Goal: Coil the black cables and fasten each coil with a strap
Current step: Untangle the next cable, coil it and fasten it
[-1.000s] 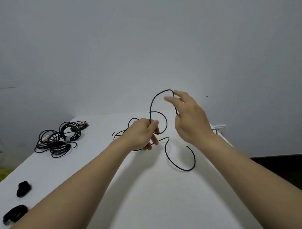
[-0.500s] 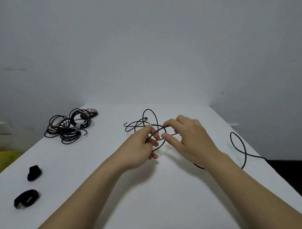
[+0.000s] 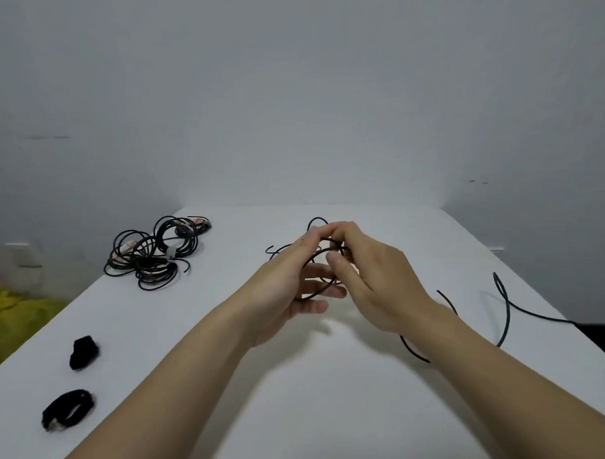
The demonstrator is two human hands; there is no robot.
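Right now the left hand [image 3: 289, 288] serves as the former for the coil. Its thumb and forefinger pinch the top of the loops while the lower fingers spread underneath them, probably to keep the turns stacked and stop them springing apart. The right hand [image 3: 375, 278] meets it fingertip to fingertip, with curled fingers and thumb nipping the black cable [image 3: 313, 294] at the crown of the loop. That looks like the placing of a fresh turn against those already gathered. The coil thus sits between the two palms, touching both and lifted off the white table [image 3: 300, 401]. A short end pokes out on the far side of the left hand. Outward from the right wrist, the loose tail [image 3: 507, 311] curves under the forearm and runs off the table edge, so I judge several turns remain to be wound before any fastening. Well to the left of the left hand, toward the far corner, lie the finished coils [image 3: 151, 258], heaped together. Nearer the body and further left of the left forearm lie two black straps [image 3: 83, 352], one crumpled, the other [image 3: 68, 409] in an open ring. Both look close enough for the left hand to reach once the coil is complete.
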